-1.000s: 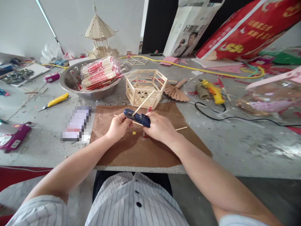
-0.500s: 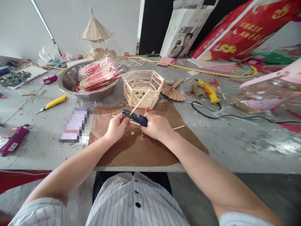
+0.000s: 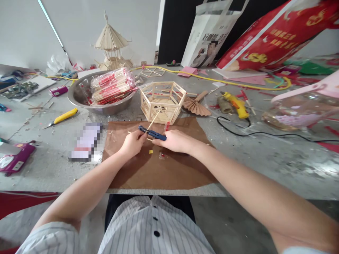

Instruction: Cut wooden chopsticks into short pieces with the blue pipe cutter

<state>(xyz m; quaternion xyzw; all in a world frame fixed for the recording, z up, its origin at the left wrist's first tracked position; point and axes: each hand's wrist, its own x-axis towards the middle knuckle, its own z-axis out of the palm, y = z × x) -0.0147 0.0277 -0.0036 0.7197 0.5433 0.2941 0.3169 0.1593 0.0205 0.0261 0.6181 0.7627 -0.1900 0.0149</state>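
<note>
My left hand pinches the lower end of a thin wooden stick, which slants up and away to the right. In my right hand is a dark blue hand tool, held at its right end. The tool's left end meets the stick near my left fingertips; the exact kind of tool is not clear. Both hands are closed above a brown sheet. Behind them stands a six-sided wooden stick frame. Another stick lies partly hidden under my hands.
A metal bowl holds packaged chopsticks. A yellow craft knife and a blurred phone-like rectangle lie left. A yellow glue gun with black cord and a paper fan lie right. A stick pagoda model stands behind.
The stick and the blue tool have tilted a little lower, and the stick's far end has dropped. My hands stay close together. The whole view has shifted slightly.
</note>
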